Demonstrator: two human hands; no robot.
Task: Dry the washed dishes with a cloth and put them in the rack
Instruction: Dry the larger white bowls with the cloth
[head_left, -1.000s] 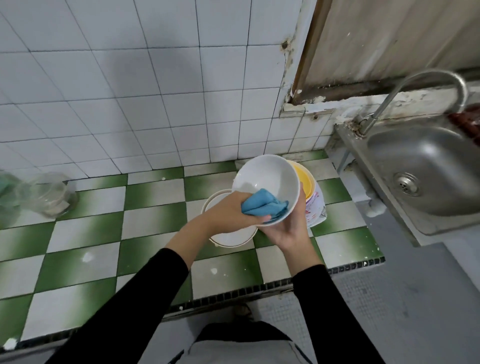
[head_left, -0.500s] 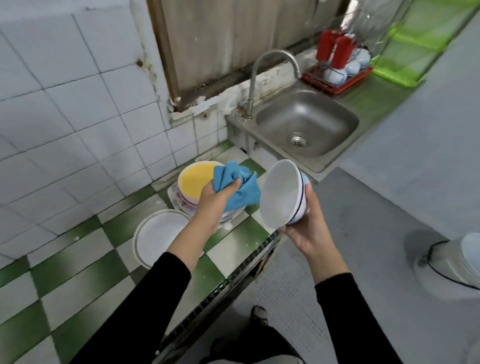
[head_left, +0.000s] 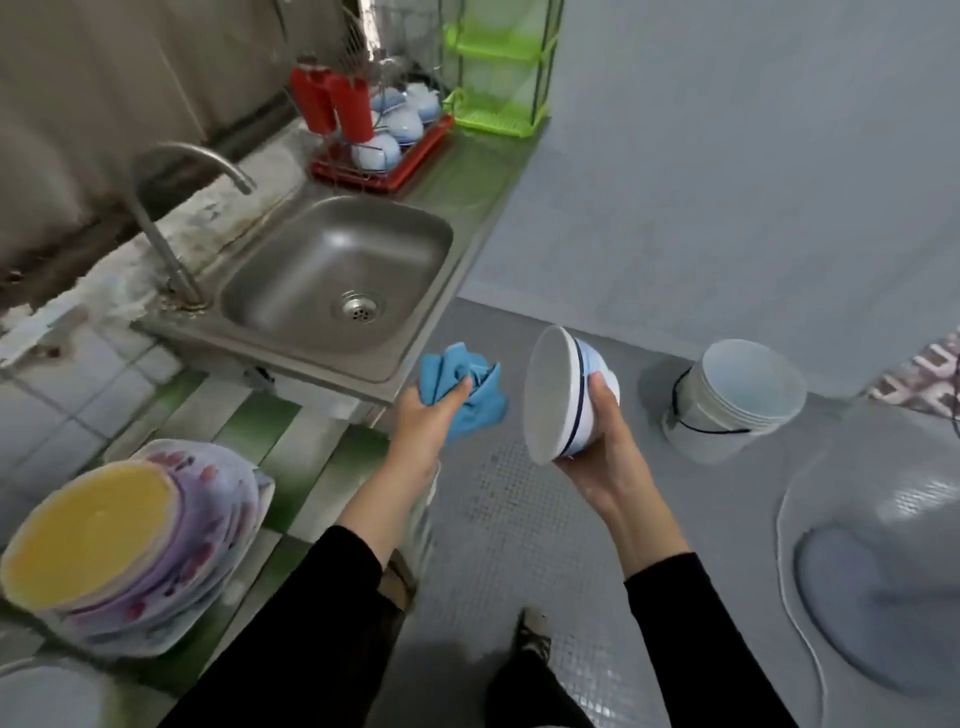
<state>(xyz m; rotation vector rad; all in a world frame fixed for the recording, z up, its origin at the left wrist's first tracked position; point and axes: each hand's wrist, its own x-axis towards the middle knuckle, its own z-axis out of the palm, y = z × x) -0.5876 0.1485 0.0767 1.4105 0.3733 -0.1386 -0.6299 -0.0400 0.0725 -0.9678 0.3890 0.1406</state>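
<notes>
Green-checked counter (head_left: 252, 418), steel sink (head_left: 306, 254), grey floor (head_left: 524, 525); cloth (head_left: 445, 366) tight in left hand (head_left: 427, 422), bowl (head_left: 551, 395) in right hand (head_left: 609, 453).

Open sink (head_left: 311, 249) before crowded rack (head_left: 415, 162)

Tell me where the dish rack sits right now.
In the head view the red dish rack sits upper centre-left on the counter, just beyond the steel sink and left of the green shelf stand.
</notes>
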